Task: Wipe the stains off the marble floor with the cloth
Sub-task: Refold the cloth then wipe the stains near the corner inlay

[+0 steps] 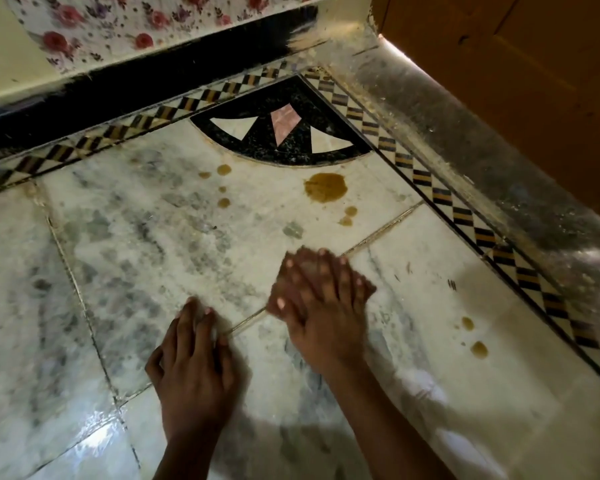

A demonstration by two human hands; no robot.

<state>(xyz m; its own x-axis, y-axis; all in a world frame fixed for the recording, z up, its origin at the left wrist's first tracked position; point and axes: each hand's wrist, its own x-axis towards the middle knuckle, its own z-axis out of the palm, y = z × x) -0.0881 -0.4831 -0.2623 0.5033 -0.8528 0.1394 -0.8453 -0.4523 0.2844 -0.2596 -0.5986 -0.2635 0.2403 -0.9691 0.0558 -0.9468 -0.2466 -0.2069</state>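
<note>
Left hand [194,358]: I'm resting it on the floor [136,237], fingers straight, together.
Right hand [321,299]: blurred; fingers' state I cannot tell.
Stains [325,187]: sitting beyond my fingers.

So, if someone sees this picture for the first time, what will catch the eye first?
Probably the big brown stain on the pale marble floor, just below the black fan-shaped inlay in the corner, with smaller brown drops near the checkered border on the right. Next come the two bare hands low in the middle: the left hand rests on the floor, and the right hand is blurred.
</note>
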